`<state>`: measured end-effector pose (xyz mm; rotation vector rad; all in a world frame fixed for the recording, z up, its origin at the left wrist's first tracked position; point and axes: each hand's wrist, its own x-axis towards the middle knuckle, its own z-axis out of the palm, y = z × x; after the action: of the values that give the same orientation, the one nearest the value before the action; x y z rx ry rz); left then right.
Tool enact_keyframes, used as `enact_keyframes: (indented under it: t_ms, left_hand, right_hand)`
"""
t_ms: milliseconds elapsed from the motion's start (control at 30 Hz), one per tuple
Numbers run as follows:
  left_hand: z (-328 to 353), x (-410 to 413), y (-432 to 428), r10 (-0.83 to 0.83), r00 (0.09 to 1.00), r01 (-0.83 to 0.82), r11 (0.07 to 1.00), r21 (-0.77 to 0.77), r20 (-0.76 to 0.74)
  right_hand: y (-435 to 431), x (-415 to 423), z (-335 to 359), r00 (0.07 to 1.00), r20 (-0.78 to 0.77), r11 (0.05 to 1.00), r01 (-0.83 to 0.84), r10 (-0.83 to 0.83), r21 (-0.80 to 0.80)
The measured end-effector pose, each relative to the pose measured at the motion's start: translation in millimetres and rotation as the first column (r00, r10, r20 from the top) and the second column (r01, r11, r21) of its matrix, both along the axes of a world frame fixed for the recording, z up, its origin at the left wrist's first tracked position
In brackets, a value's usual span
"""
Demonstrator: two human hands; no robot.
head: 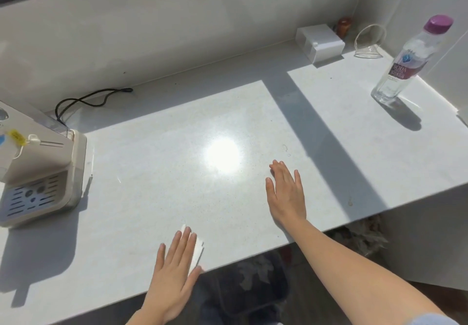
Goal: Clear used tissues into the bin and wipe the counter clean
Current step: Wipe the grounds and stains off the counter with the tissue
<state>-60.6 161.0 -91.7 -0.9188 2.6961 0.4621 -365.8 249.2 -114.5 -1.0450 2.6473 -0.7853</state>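
Two flat hands (287,193), one tissue (198,248), one counter (164,152)

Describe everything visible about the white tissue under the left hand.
The tissue is a white, flat piece of thin paper-like material lying on the white counter near its front edge. The left hand rests flat on it with fingers spread, covering most of it; only a strip shows past the fingertips and along the hand's right side, where the edge looks slightly ragged. It looks clean, though sun glare hides detail.
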Motion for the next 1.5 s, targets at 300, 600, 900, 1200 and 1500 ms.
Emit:
enact_keyframes:
  t_ms: [300, 600, 900, 1200, 1500]
  left_hand:
    - [-2.2, -19.4, -37.9, 0.451, 0.892, -0.452, 0.892, -0.013, -0.009]
    - [5.1, -149.8, 83.2, -0.145, 0.989, 0.145, 0.989, 0.001, 0.021]
    - [-3.8, -22.4, -8.2, 0.186, 0.983, -0.186, 0.982, -0.036, 0.006]
    - [-5.9, 93.7, -148.2, 0.548, 0.835, -0.546, 0.837, -0.041, 0.051]
    - [2.8, -76.3, -91.4, 0.025, 0.997, -0.02, 0.997, 0.077, -0.067]
  right_hand:
    - [-2.5, -0.1, 1.9, 0.998, -0.057, 0.997, -0.02, 0.025, 0.079]
    - [-1.5, 0.0, 2.0, 0.998, -0.053, 0.998, -0.028, 0.03, 0.049]
    - [-1.9, 0.1, 0.3, 0.995, -0.096, 0.996, -0.029, 0.037, 0.085]
    - [-7.1, 4.9, -1.0, 0.99, -0.139, 0.99, 0.004, 0.016, 0.14]
    - [-9.0, 3.9, 2.4, 0.992, -0.123, 0.99, 0.019, -0.002, 0.141]
